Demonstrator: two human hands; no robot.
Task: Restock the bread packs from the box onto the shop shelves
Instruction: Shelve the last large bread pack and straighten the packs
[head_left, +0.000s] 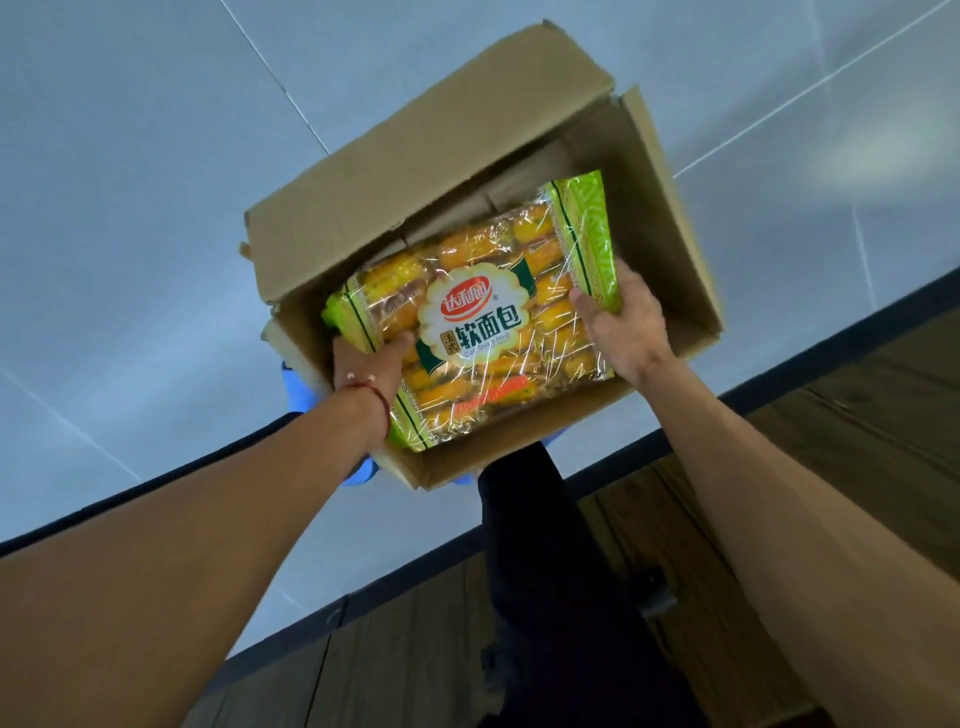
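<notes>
Open cardboard box (670, 218) on grey tiled floor (130, 208), flaps up, far flap leaning away. Something blue (301, 384) showing under the box's near-left corner; too hidden to identify.

One bread pack (483, 322) inside the box opening, lying flat-side up, skewed across it. Clear film, green ends, round label with red logo in the middle, rows of yellow-orange buns beneath the film. Cannot tell whether resting on the box's contents or lifted off them. Brown cardboard visible in the box behind the pack.

Left hand (366, 358) at the pack's near-left end: thumb pressed on top of the film, fingers tucked under and out of sight, clasping the pack. Red cord bracelet (376, 397) at that wrist.

Right hand (626, 322) at the opposite, right-hand green end: fingers curled over the edge, holding it firmly.

Both bare forearms stretched down from the camera.

Dark trouser leg (545, 545) below the box. Wooden boards (857, 389) to the right, edged by a black strip (831, 338) against the tiles.
</notes>
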